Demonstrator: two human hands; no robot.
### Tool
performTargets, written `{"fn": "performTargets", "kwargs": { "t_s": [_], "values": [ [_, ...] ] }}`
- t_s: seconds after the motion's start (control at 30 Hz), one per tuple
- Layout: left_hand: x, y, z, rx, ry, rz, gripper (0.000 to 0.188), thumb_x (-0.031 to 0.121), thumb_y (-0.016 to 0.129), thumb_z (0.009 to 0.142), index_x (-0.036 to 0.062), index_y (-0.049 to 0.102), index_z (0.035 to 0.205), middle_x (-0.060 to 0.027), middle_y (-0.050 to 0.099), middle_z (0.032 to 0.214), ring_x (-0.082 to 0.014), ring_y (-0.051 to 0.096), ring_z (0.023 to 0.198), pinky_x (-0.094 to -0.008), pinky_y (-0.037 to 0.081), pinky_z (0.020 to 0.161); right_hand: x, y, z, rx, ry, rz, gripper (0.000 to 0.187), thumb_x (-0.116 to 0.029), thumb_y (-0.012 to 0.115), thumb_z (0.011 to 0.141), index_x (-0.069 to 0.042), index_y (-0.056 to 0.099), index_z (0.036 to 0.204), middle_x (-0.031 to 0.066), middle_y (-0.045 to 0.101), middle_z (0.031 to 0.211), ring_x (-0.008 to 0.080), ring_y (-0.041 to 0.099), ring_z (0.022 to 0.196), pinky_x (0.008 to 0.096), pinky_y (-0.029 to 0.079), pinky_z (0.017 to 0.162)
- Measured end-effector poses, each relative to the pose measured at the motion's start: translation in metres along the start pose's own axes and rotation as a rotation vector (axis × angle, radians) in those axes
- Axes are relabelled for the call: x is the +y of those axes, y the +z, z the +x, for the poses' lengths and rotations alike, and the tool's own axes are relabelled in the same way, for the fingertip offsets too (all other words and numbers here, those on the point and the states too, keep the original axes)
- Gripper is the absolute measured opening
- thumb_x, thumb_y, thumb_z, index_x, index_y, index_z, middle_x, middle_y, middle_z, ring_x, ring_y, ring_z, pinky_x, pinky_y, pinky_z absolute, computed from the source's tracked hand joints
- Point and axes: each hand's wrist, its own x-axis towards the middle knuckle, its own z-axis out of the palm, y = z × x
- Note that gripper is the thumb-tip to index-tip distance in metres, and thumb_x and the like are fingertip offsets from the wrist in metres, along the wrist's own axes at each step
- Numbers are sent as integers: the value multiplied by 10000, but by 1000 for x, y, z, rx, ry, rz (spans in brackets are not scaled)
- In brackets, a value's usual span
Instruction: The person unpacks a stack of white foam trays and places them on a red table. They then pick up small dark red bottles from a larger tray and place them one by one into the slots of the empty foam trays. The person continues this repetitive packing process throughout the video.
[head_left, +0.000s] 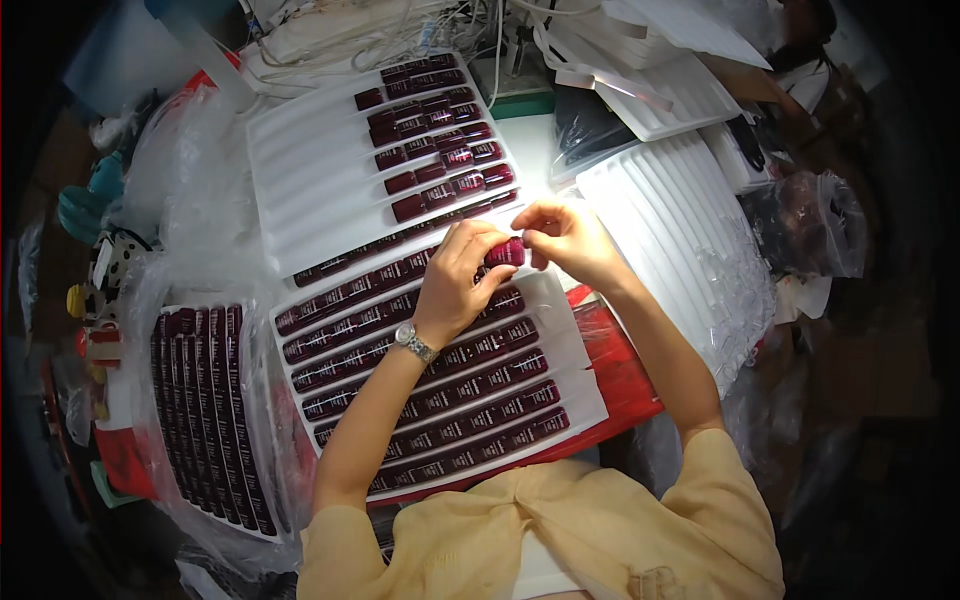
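Observation:
My left hand (462, 275), with a metal watch at its wrist, holds a small glossy dark red piece (505, 252) between thumb and fingers. Close by its right end, my right hand (575, 240) is closed in a pinch; what lies between those fingertips is hidden. Under my hands, a white ribbed tray (585, 370) carries rows of similar dark red pieces (480, 350) with pale print. Beyond it, another white tray (310, 170) has shorter rows of these pieces (440, 145) along its right side and bare grooves on its left.
At the left, a tray of dark red pieces (205, 420) lies in clear plastic wrap. White ribbed trays (660, 220) are stacked at the right, with a clear bag (805, 225) beyond. Cables (400, 35) cross the back. Red sheeting (620, 365) covers part of the table.

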Motion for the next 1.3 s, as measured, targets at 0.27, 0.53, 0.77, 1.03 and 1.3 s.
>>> {"fn": "performTargets", "kwargs": {
  "t_s": [0.27,0.53,0.77,1.03,1.3],
  "values": [
    [-15,-27,-23,97,-350,-150,302,60,756,784,10,618,1047,-45,583,1008,-117,598,845,-250,499,766,46,9,0,400,-508,-957,246,-64,705,789,-7,603,1005,142,611,833,334,612,773,415,507,684],
    [22,-25,-26,4,-127,-102,348,35,790,709,11,625,1014,-74,592,998,-196,605,892,-300,503,791,-21,14,-59,113,-310,-341,234,69,657,771,16,629,997,37,624,714,78,600,631,216,483,587],
    [48,-10,-23,-104,156,206,318,67,764,691,17,615,968,-98,581,926,-274,593,824,-369,503,715,3,11,-88,168,-367,-525,253,60,636,770,26,604,1018,117,630,728,192,638,613,290,512,574],
    [30,11,-2,-14,-179,73,307,46,780,699,23,639,971,-95,611,912,-220,608,815,-318,500,711,2,-17,-143,266,-325,-300,463,1,678,800,-3,506,1230,142,614,852,244,636,807,322,514,727],
    [-18,43,27,-149,-142,420,324,231,789,723,27,700,959,-89,591,932,-262,566,917,-369,459,839,81,10,-239,101,-27,-683,363,-82,747,738,-18,579,1055,163,510,1027,365,574,920,424,483,768]
  ]
}}
